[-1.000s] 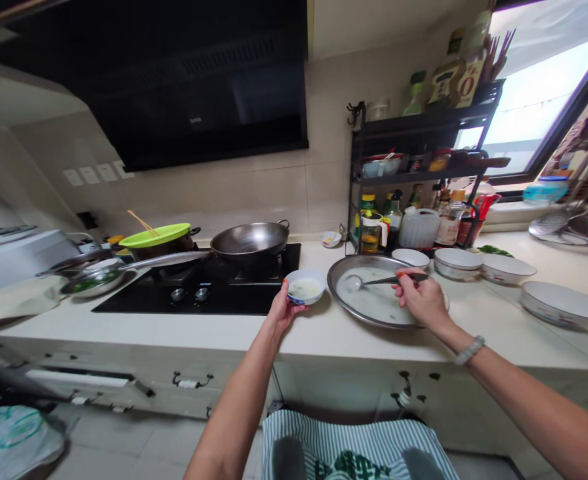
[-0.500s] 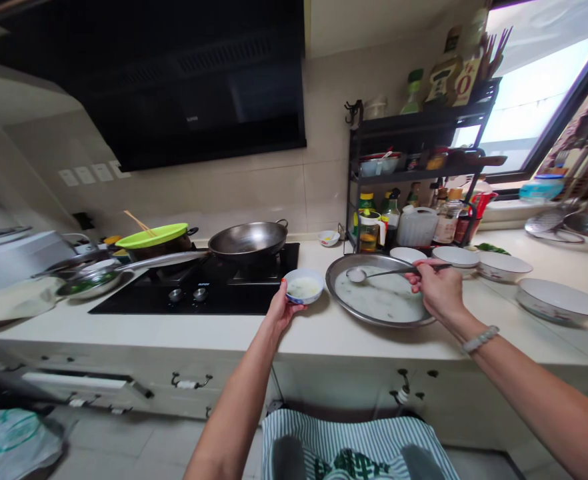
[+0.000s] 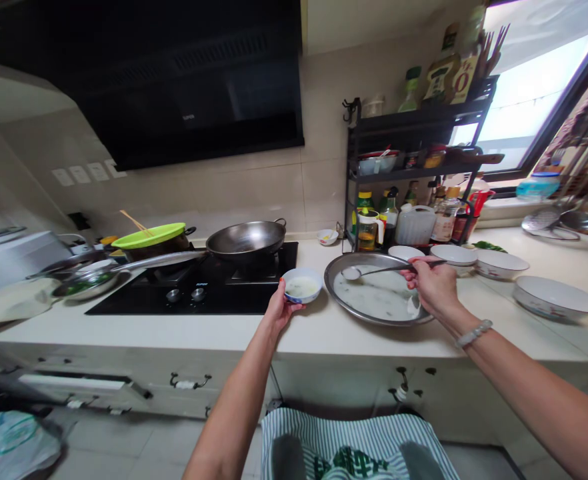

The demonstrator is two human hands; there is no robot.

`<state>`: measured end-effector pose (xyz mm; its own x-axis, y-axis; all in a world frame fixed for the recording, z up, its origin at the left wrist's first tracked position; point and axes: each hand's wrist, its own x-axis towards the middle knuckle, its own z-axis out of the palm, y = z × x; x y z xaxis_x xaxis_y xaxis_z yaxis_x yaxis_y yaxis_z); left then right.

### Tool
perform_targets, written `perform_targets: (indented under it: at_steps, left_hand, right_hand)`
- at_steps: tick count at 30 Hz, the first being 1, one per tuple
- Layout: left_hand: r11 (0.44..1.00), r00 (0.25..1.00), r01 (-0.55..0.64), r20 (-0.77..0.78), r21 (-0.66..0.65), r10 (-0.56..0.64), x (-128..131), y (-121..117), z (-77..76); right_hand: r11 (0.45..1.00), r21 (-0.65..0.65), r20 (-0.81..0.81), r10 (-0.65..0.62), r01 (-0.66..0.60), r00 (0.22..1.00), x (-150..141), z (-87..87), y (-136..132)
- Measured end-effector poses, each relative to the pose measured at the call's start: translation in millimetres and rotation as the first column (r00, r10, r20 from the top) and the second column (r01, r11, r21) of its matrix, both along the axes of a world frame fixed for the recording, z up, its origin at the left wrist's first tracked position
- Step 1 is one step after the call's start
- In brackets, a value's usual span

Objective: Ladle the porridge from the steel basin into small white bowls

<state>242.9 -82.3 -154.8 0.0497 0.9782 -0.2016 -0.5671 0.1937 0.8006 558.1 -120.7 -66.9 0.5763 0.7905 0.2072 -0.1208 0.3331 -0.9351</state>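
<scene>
My left hand (image 3: pixel 280 305) grips the near-left side of a small bowl (image 3: pixel 303 287), which holds pale liquid with bits in it. To the right of that bowl stands a wide metal basin (image 3: pixel 331 293) of cloudy whitish liquid. My right hand (image 3: pixel 433 285), a bracelet on its wrist, is closed around the handle of a ladle (image 3: pixel 353 273). The ladle reaches leftward over the basin, and its bowl is near the basin's left rim, above the liquid. Whether the ladle carries liquid is hard to make out.
Several white bowls (image 3: pixel 557 297) stand right of the basin. Behind it rises a black rack (image 3: pixel 353 187) with bottles. A wok (image 3: pixel 247 240) and a pot under a green basin (image 3: pixel 149 237) sit on the black hob (image 3: pixel 189 293). A pan (image 3: pixel 87 285) lies at left.
The ladle has shifted slightly left, its bowl closer to the basin's left rim. My left hand and the small bowl have barely moved; the whole view has shifted slightly.
</scene>
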Motion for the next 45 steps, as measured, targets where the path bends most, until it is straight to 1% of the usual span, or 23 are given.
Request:
perform_targets:
  at_steps: [7, 15, 21, 25, 32, 38, 42, 45]
  left_hand:
    - [1.0, 1.0, 0.014, -0.004, 0.002, -0.014, 0, -2, 1.7]
    - [1.0, 1.0, 0.023, -0.014, 0.014, -0.023, -1, 0, -0.6]
    - [1.0, 1.0, 0.005, -0.019, -0.012, -0.005, 0, -2, 3.1]
    - [1.0, 1.0, 0.006, -0.015, -0.005, -0.006, 1, -2, 3.5]
    - [1.0, 1.0, 0.002, -0.018, -0.004, -0.002, 1, -1, 1.9]
    - [1.0, 1.0, 0.004, -0.024, 0.016, -0.004, 1, -1, 0.7]
    - [1.0, 1.0, 0.011, -0.016, 0.011, -0.011, 1, -1, 1.8]
    - [1.0, 1.0, -0.002, -0.025, -0.001, 0.002, 2, -3, 4.3]
  right_hand:
    - [1.0, -0.009, 0.001, 0.01, -0.01, 1.0, -3, 1.6, -1]
    - [1.0, -0.022, 0.002, 0.003, -0.003, 1.0, -5, 3.3, -1]
    - [1.0, -0.019, 0.007, 0.001, -0.001, 1.0, -3, 3.2, 0]
    - [1.0, -0.01, -0.001, 0.011, -0.011, 1.0, -2, 4.0, 0]
    - [0.999, -0.029, -0.016, 0.012, -0.013, 1.0, -6, 10.9, 0]
    - [0.997, 0.024, -0.017, 0.069, -0.069, 0.997, -21, 26.1, 0]
    - [0.992, 0.039, -0.014, 0.124, -0.124, 0.992, -38, 34.6, 2]
    - [0.985, 0.038, 0.004, 0.168, -0.168, 0.986, -54, 36.8, 2]
